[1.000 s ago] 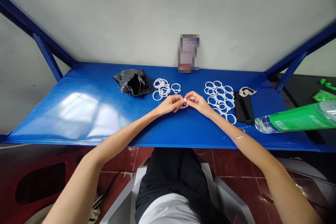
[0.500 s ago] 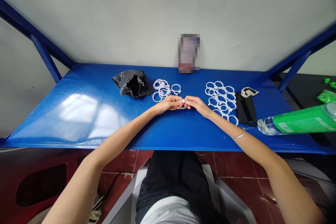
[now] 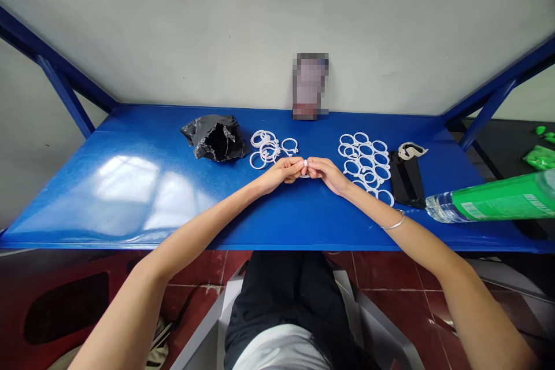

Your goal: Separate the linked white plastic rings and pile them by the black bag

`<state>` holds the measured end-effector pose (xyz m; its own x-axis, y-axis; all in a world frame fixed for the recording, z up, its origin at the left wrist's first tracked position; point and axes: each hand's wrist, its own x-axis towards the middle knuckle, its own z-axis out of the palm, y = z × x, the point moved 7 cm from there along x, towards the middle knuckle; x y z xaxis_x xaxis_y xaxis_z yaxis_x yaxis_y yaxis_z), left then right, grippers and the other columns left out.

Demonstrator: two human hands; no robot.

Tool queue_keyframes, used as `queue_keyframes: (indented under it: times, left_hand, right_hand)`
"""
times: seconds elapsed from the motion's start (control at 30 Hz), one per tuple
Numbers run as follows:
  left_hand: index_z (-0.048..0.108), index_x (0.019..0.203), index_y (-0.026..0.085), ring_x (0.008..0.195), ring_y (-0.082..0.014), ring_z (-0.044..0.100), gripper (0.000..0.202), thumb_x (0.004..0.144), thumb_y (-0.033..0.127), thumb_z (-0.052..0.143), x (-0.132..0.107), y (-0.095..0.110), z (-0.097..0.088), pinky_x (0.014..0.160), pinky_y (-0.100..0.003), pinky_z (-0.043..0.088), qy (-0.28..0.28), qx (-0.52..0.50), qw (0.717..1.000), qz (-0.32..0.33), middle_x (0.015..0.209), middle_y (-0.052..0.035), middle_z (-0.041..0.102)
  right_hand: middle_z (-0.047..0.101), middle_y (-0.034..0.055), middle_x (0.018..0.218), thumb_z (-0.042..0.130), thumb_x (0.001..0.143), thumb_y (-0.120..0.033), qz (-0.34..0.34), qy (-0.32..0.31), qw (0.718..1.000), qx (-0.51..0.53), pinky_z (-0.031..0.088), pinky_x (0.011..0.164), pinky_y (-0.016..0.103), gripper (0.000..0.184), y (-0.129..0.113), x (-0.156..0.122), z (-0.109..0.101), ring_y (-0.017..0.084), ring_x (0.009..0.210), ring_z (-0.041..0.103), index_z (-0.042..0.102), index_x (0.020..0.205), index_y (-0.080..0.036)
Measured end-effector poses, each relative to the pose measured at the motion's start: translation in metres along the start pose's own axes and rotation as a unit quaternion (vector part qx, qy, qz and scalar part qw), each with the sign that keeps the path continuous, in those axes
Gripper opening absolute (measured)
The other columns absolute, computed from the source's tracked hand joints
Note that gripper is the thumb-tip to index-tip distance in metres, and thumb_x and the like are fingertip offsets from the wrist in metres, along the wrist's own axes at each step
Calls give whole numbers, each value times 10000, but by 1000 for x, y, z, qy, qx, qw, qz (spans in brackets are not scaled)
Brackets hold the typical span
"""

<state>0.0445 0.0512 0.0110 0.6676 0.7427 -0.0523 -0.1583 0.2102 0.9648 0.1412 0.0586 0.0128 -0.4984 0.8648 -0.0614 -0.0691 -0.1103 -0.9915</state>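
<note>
Two bare hands meet at the centre of the frame over a glossy blue bench (image 3: 260, 225), whose smooth surface throws back pale window-shaped reflections at the left. The left hand (image 3: 278, 174) and the right hand (image 3: 328, 174) each have thumb and fingers pinched together on a small white ring (image 3: 305, 163), of which a short smooth section shows between the fingertips and a thin curved edge just below; the rest is hidden by the hands. Left of centre, a loose pile of slender white rings (image 3: 272, 151) overlaps in a tangle; right of centre, a larger group of similar rings (image 3: 366, 157) is spread in rough columns, several bearing small knob-like projections. Beyond the left pile, a crumpled black bag (image 3: 208, 132) of thin, wrinkled film gapes with a ragged, pale-flecked mouth. At the right, a flat black piece (image 3: 406, 179) lies beside the right-hand group, with a curled off-white band (image 3: 407, 151) at its far end. A bottle (image 3: 498, 199) with a green wrapper and a clear, ribbed end reaches in from the right edge. A slim silvery bangle (image 3: 394, 222) encircles the right forearm. A matte grey wall (image 3: 217, 23) fills the top of the frame.
</note>
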Motion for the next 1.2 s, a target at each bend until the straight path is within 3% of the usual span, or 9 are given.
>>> queue_keyframes:
  times: [0.1, 0.3, 0.73, 0.83, 1.0, 1.2]
  left_hand:
    - [498, 726, 144, 455, -31, 203, 485, 792, 606, 632, 0, -1, 0, 449, -186, 148, 4, -6, 1000, 7, 544, 81, 299]
    - [463, 678, 152, 467, -34, 210, 494, 769, 592, 669, 1, -4, 4, 461, -188, 174, -13, -31, 999, 2, 543, 79, 290]
    - [491, 640, 142, 534, -58, 278, 485, 722, 544, 749, 3, -6, 14, 560, -226, 294, -50, -110, 993, 8, 569, 48, 369]
    - [495, 621, 146, 532, -67, 282, 490, 703, 547, 764, 3, -7, 14, 568, -235, 310, -48, -114, 992, -3, 546, 54, 332]
    - [471, 606, 151, 538, -66, 289, 492, 664, 504, 809, 3, -6, 10, 576, -227, 335, -44, -154, 987, 7, 556, 57, 324]
    - [471, 639, 160, 510, -64, 259, 467, 748, 532, 732, 3, -4, 4, 562, -231, 341, -33, -123, 992, 18, 537, 69, 288]
  right_hand:
    - [499, -4, 640, 632, 769, -502, 4, 3, 1000, -2, 211, 536, 267, 425, 0, 0, 0, 86, 554, 308, 478, 554, -170]
    - [326, -52, 512, 651, 761, -494, 10, 1, 1000, 7, 171, 523, 276, 465, 2, 0, 0, 76, 511, 247, 412, 513, -182]
    - [219, -79, 442, 690, 672, -355, 38, 9, 996, 82, 156, 486, 283, 439, 9, 2, -1, 53, 451, 162, 347, 450, -196]
    - [182, -80, 431, 685, 658, -327, 47, 14, 992, 117, 195, 473, 275, 482, 14, 4, -1, 57, 446, 136, 278, 431, -204]
    - [152, -58, 424, 592, 756, -362, 53, 15, 982, 179, 376, 558, 272, 551, 19, 4, 0, 84, 446, 190, 177, 427, -210]
    - [297, -55, 465, 627, 761, -393, 30, 23, 989, 140, 406, 606, 270, 439, 13, 3, -3, 85, 470, 293, 356, 469, -207]
